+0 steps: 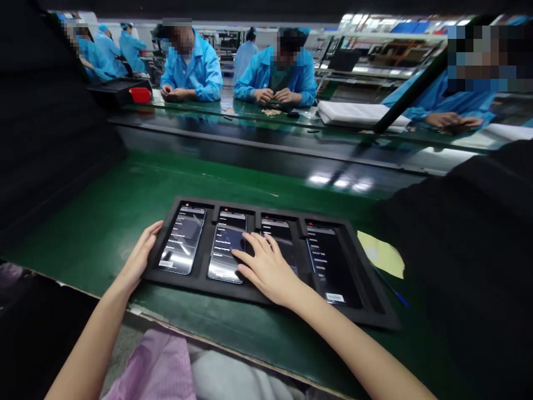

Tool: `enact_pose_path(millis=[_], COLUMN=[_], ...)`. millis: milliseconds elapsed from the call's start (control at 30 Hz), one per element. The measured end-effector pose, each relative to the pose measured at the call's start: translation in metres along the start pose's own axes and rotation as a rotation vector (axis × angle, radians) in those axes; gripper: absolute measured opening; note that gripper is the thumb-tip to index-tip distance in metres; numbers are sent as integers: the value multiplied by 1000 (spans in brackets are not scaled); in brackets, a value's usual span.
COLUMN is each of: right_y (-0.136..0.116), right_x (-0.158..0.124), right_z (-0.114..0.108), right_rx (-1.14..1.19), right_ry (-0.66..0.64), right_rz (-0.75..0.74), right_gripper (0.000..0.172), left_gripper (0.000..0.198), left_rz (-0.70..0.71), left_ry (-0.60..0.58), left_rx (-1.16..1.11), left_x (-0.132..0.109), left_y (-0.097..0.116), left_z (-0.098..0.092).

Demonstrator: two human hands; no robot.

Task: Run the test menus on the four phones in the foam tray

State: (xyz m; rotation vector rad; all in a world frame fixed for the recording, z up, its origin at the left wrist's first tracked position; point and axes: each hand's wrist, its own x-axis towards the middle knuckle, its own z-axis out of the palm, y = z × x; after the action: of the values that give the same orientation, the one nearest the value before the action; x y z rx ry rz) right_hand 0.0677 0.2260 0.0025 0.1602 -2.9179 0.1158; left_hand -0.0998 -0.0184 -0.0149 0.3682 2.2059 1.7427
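Two bare hands at a black foam tray (183, 282) holding four phones, one per recess, on a green worktop (104, 222). The left hand (139, 255) lies along the tray's near-left edge, fingers extended; whether it pinches the rim or merely steadies it cannot be told. The right hand (270, 272) is unclenched and grasps nothing, palm down and fingers spread, the leading fingertips over the right side of the second phone (227, 261); contact with the glass cannot be confirmed. The first phone (183, 239) lies just right of the left hand; the third phone (285, 236) is partly covered by the right hand, and the fourth phone (335, 266) lies beyond it to the right.

Good practice, as judged here: the left hand braces the tray, while a single right fingertip meets the screen squarely, the other fingers lifted clear of both neighbouring displays.

Writing: light menu lines on dark screens. On the second phone, "Change Language" is readable, below a line ending "Test Result". White labels at the near ends of the first and fourth phones are too small to read. No brand is legible.
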Motion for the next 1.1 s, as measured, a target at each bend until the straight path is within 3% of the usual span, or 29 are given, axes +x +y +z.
enact_pose_path(millis=[200, 333, 433, 600, 833, 1100], right_y=[10, 13, 10, 13, 26, 27], right_x=[3, 11, 18, 31, 48, 44], right_z=[9, 14, 15, 9, 3, 7], right_rx=[25, 35, 46, 50, 168, 174], right_ry=[145, 174, 175, 166, 212, 196], right_rz=[35, 21, -34, -11, 38, 45], right_gripper=[39, 42, 43, 43, 50, 60], left_gripper=[54, 36, 37, 36, 40, 41], left_rz=[66, 224, 296, 390, 351, 446], left_ry=[20, -19, -112, -199, -156, -168], left_rx=[46, 328, 553, 751, 686, 956], left_x=[-27, -52, -58, -54, -30, -17], left_y=[-5, -4, 3, 8, 6, 16], left_z=[6, 11, 11, 7, 3, 8])
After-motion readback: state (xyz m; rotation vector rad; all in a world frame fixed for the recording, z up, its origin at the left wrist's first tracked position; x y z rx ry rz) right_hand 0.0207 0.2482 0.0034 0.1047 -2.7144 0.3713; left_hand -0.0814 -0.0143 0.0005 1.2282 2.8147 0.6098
